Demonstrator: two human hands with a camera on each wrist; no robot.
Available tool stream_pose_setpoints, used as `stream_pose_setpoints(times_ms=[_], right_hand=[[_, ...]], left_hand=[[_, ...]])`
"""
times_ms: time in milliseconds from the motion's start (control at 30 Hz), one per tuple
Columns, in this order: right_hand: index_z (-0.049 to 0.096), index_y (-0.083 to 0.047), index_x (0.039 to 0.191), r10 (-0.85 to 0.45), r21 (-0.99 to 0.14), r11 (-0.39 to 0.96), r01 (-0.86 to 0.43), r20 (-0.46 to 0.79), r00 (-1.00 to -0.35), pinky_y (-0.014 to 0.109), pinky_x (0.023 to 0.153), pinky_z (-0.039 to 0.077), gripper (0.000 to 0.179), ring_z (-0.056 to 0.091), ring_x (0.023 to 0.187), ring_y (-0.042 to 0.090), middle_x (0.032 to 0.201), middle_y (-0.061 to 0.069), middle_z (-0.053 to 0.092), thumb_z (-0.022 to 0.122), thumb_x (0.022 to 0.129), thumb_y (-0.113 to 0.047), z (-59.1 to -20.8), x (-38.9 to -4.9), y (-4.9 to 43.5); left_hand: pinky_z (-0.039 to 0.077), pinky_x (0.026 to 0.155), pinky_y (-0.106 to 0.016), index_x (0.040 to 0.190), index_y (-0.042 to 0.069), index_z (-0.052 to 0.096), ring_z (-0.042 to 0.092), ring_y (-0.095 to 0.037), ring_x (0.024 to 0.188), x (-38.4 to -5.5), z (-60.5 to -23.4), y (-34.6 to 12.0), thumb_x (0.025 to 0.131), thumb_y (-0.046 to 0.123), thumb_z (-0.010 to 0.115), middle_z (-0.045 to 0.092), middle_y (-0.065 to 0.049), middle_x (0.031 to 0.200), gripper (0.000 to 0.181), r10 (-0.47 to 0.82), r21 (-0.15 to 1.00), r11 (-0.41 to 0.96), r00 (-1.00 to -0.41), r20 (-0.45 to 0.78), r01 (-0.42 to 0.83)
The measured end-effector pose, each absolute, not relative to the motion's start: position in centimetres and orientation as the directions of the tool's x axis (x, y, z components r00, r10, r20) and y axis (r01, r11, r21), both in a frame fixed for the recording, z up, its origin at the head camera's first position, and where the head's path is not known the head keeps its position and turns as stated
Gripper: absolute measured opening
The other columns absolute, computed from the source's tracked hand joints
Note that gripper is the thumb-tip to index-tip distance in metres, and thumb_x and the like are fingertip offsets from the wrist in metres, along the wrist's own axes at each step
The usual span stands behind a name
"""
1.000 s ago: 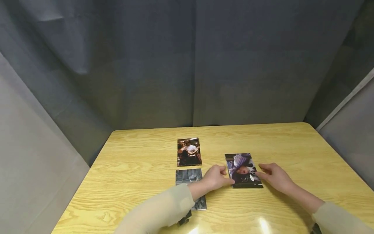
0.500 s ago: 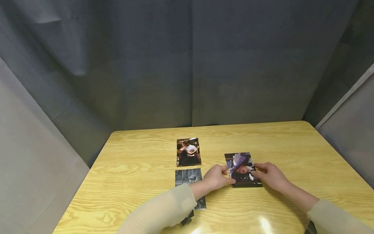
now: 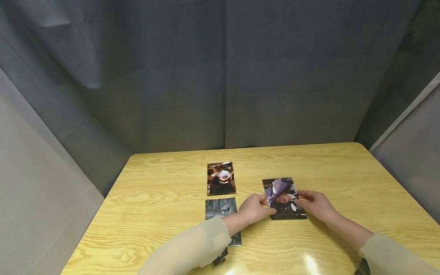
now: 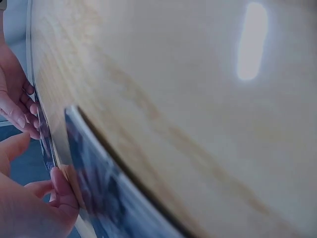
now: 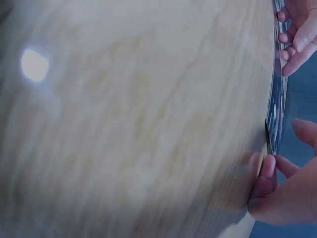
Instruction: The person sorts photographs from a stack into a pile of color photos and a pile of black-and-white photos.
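In the head view, a glossy photo [image 3: 283, 198] with a purple hat and dark clothing pictured on it lies right of the table's middle. My left hand [image 3: 252, 209] holds its left edge, the thumb over the near left corner. At the opposite edge my right hand [image 3: 317, 206] grips it, thumb and finger overlapping the picture. A grey-toned photo [image 3: 220, 207] is partly hidden under my left forearm; its near edge shows close up in the left wrist view [image 4: 109, 183]. Beyond it lies a dark brown photo [image 3: 221, 178] of people standing close together.
The wooden table [image 3: 154, 214] has light grain and bright reflections near its front. A dark grey curtain [image 3: 178, 76] hangs behind its far edge. Paler panels [image 3: 34, 183] stand at both sides.
My right hand has moved left onto the right edge of the purple-hat photo. That photo has shifted slightly left and away. The left hand has stayed nearly in place; the other photos lie still.
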State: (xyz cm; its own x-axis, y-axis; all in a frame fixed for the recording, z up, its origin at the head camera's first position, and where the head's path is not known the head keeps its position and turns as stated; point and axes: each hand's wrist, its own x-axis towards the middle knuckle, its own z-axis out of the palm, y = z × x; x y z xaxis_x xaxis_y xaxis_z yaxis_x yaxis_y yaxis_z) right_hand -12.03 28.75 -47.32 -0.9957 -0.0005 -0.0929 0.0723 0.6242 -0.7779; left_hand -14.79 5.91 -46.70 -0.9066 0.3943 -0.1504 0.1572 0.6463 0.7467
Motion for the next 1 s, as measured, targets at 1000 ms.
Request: stream_pose_setpoints(times_ms=[1000], right_hand=[[0.062,0.015,0.115,0.113,-0.782,0.624,0.009,0.078,-0.991,0.023,0.062,0.046,0.038,0.061,0.075,0.018,0.083,0.012,0.068,0.074,0.084,-0.005,-48.0,-12.1,28.8]], left_hand=[[0.043,0.061,-0.024,0.123,0.009,0.068,0.053,-0.001,0.061,-13.7,-47.1,7.1,0.079,0.009,0.078,0.063,0.013,0.069,0.045,0.213,0.811,0.576,-0.976,-0.031,0.100]])
